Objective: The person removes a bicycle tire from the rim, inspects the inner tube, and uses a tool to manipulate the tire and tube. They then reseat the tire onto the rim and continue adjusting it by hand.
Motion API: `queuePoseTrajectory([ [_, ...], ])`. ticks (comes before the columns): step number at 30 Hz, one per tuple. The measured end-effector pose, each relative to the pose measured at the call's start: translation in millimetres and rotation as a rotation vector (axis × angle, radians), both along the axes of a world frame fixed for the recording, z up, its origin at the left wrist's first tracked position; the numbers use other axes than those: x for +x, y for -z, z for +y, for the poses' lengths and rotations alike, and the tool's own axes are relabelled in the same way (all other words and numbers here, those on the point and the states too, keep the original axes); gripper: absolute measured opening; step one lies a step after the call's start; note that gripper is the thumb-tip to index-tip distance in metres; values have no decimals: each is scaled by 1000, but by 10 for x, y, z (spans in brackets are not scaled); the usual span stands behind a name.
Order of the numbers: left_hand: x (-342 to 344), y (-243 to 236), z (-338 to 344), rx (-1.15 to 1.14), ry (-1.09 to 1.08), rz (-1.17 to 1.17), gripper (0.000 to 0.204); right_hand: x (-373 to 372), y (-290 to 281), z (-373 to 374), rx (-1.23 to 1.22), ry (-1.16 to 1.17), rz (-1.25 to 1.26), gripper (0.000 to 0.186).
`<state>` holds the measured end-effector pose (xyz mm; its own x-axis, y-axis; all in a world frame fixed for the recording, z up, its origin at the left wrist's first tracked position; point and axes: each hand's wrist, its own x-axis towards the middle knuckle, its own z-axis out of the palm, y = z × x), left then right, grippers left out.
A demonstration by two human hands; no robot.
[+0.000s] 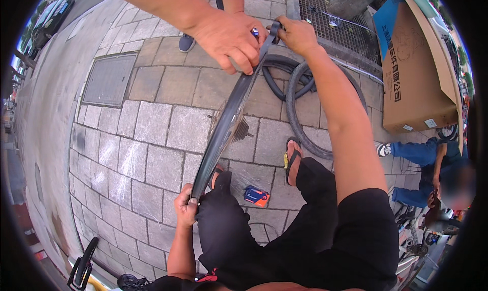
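A black wheel rim (223,125), seen edge-on, runs diagonally from near my left leg up to the top middle. My left hand (187,205) grips its lower end, with the thumb on top. My right hand (296,36) is closed on a dark flat strip (270,40) at the rim's upper end. Another person's hands (234,47) press at that end, close beside mine; their fingers hide part of the strip. Beyond the rim, a black tyre (302,118) and coiled black rubber (277,90) lie on the pavers.
A small blue-and-orange box (256,196) lies between my feet. A large cardboard box (422,77) stands at right, with a seated person in jeans (422,153) below it. A metal grate (315,21), pavement cover (109,80) and bicycle parts (81,263) are around.
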<state>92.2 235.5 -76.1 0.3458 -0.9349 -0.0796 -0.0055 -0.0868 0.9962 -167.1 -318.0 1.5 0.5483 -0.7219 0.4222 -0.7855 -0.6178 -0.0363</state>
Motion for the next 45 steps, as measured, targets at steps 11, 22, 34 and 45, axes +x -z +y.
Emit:
queuePoseTrajectory([
  [11, 14, -80, 20, 46, 9, -4, 47, 99, 447, 74, -45, 19, -186, 27],
  [22, -14, -115, -16, 34, -12, 10, 50, 66, 757, -26, -159, -89, -212, 28],
  [34, 34, -105, 22, 54, -13, -32, 49, -28, 457, -58, -345, -359, 278, 43],
  [45, 194, -75, 111, 61, -14, -51, 44, 29, 212, 23, -490, -715, 582, 19],
])
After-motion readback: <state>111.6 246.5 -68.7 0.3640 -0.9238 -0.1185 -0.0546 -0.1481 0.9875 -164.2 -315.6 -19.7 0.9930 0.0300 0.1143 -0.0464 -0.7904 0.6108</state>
